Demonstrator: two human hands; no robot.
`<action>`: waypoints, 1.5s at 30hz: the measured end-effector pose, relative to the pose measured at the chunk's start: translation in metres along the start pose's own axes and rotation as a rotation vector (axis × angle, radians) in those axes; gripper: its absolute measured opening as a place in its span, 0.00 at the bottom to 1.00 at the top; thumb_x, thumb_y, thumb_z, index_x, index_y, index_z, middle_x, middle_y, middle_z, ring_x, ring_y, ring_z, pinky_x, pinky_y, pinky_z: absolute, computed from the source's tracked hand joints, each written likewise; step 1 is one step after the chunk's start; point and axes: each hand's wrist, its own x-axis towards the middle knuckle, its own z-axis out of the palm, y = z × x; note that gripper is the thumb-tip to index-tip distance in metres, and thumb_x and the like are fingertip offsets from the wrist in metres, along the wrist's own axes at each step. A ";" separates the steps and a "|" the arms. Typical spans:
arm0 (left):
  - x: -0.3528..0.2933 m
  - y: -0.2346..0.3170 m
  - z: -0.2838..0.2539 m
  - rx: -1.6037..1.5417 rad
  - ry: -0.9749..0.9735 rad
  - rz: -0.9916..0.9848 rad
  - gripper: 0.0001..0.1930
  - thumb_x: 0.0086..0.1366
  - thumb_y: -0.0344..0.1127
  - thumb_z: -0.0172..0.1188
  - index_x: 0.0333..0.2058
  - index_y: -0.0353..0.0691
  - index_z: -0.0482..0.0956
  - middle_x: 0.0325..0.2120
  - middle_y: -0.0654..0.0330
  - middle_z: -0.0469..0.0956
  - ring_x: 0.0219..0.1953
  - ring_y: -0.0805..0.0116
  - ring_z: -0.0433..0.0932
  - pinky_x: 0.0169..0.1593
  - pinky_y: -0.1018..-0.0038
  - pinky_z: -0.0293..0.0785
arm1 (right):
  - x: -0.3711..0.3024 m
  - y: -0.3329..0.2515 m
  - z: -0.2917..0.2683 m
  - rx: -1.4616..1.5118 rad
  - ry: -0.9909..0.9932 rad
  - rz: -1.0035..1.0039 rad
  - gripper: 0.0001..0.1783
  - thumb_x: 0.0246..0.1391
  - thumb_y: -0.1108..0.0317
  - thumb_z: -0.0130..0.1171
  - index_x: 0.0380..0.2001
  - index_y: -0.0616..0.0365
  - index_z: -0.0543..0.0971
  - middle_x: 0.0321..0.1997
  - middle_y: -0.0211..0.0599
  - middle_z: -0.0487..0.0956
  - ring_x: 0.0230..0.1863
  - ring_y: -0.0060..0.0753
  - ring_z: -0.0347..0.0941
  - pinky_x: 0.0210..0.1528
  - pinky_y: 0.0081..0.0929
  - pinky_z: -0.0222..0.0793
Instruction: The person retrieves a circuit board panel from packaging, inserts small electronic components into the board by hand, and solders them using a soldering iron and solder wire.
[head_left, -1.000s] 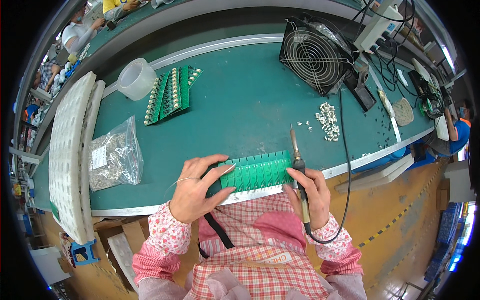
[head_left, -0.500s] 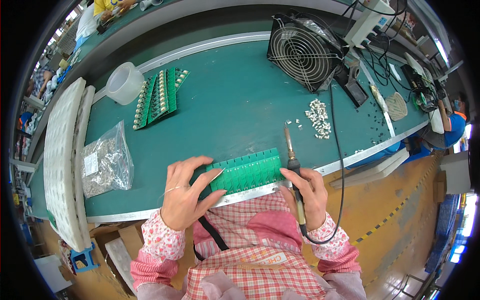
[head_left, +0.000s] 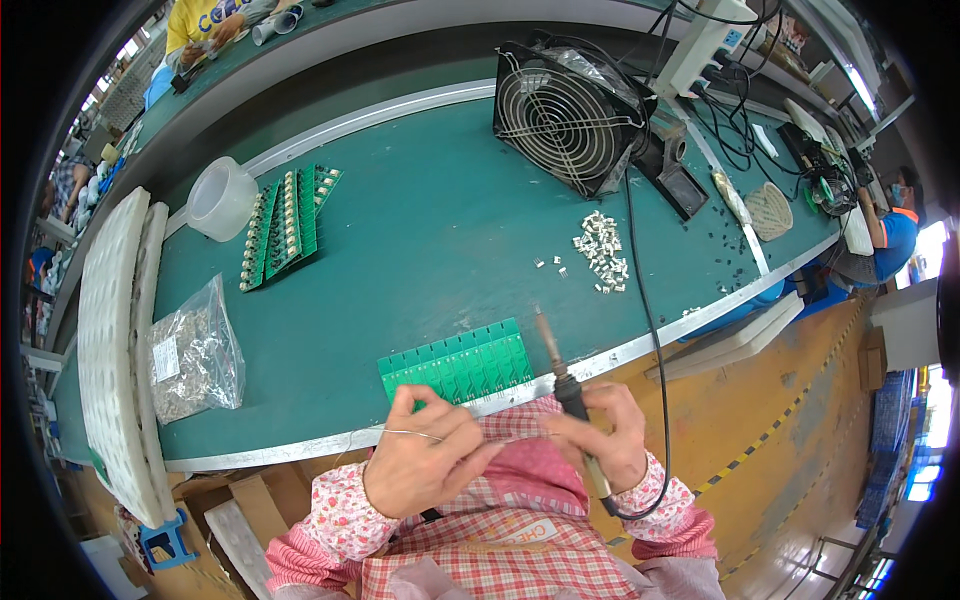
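A green circuit board panel (head_left: 458, 362) lies flat at the table's front edge. My left hand (head_left: 424, 460) is over its near left corner, fingers curled around a thin strand of solder wire (head_left: 400, 432) that trails off to the left. In my right hand (head_left: 612, 440) is a soldering iron (head_left: 570, 392), its tip pointing up and away, just right of the board and apart from it. That hand is slightly blurred, the fingers closed around the handle. Small white connectors (head_left: 603, 250) lie in a pile beyond the iron, with a few loose ones beside them.
Farther left are assembled green boards (head_left: 280, 228), a translucent tub (head_left: 221, 198), a bag of small parts (head_left: 196, 352) and white foam trays (head_left: 112, 340). A fan (head_left: 562, 118) stands at the back. The iron's black cord (head_left: 650, 300) crosses the table. Other people work beyond.
Both hands have let go of the board and drawn back toward me. The left fingers have curled inward with the wire. The whole view has shifted somewhat.
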 end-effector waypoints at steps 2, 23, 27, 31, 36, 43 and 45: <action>0.003 -0.002 0.006 -0.057 0.084 -0.040 0.11 0.51 0.34 0.66 0.21 0.43 0.70 0.24 0.65 0.72 0.27 0.67 0.71 0.41 0.67 0.62 | -0.002 0.003 -0.005 0.112 0.072 0.153 0.14 0.37 0.72 0.67 0.33 0.52 0.81 0.29 0.35 0.73 0.28 0.36 0.71 0.29 0.29 0.67; 0.022 0.001 0.026 -0.034 0.125 -0.143 0.10 0.47 0.25 0.64 0.18 0.37 0.69 0.35 0.59 0.79 0.36 0.61 0.77 0.37 0.68 0.68 | -0.025 0.025 0.001 0.757 0.328 0.621 0.13 0.52 0.65 0.54 0.32 0.63 0.65 0.21 0.39 0.72 0.16 0.19 0.66 0.18 0.14 0.62; 0.021 0.001 0.026 -0.041 0.117 -0.146 0.11 0.47 0.24 0.64 0.17 0.37 0.68 0.35 0.59 0.79 0.36 0.61 0.77 0.37 0.68 0.68 | -0.025 0.025 0.002 0.763 0.301 0.623 0.12 0.53 0.65 0.53 0.32 0.63 0.65 0.21 0.39 0.71 0.16 0.19 0.66 0.17 0.14 0.62; 0.021 0.000 0.025 -0.058 0.119 -0.137 0.11 0.47 0.24 0.64 0.17 0.37 0.68 0.36 0.58 0.79 0.36 0.60 0.76 0.37 0.68 0.68 | -0.023 0.024 0.002 0.746 0.315 0.624 0.12 0.53 0.65 0.53 0.31 0.63 0.65 0.20 0.38 0.71 0.16 0.19 0.66 0.17 0.14 0.62; 0.021 0.000 0.028 -0.035 0.127 -0.144 0.11 0.47 0.25 0.64 0.17 0.37 0.68 0.36 0.59 0.79 0.36 0.61 0.76 0.37 0.68 0.68 | -0.022 0.025 0.000 0.742 0.288 0.636 0.13 0.53 0.64 0.54 0.31 0.63 0.65 0.20 0.38 0.71 0.15 0.19 0.66 0.16 0.13 0.61; 0.021 0.002 0.028 -0.012 0.136 -0.142 0.11 0.48 0.25 0.64 0.17 0.37 0.68 0.35 0.59 0.78 0.36 0.61 0.76 0.37 0.68 0.68 | -0.016 0.021 -0.006 0.784 0.299 0.696 0.08 0.51 0.73 0.56 0.29 0.64 0.67 0.22 0.39 0.75 0.19 0.18 0.68 0.23 0.18 0.66; 0.021 0.002 0.028 -0.018 0.138 -0.141 0.11 0.48 0.26 0.64 0.17 0.37 0.68 0.35 0.59 0.78 0.36 0.61 0.76 0.37 0.68 0.68 | -0.015 0.022 -0.007 0.798 0.290 0.685 0.08 0.50 0.74 0.56 0.29 0.64 0.67 0.23 0.39 0.75 0.20 0.18 0.69 0.23 0.18 0.66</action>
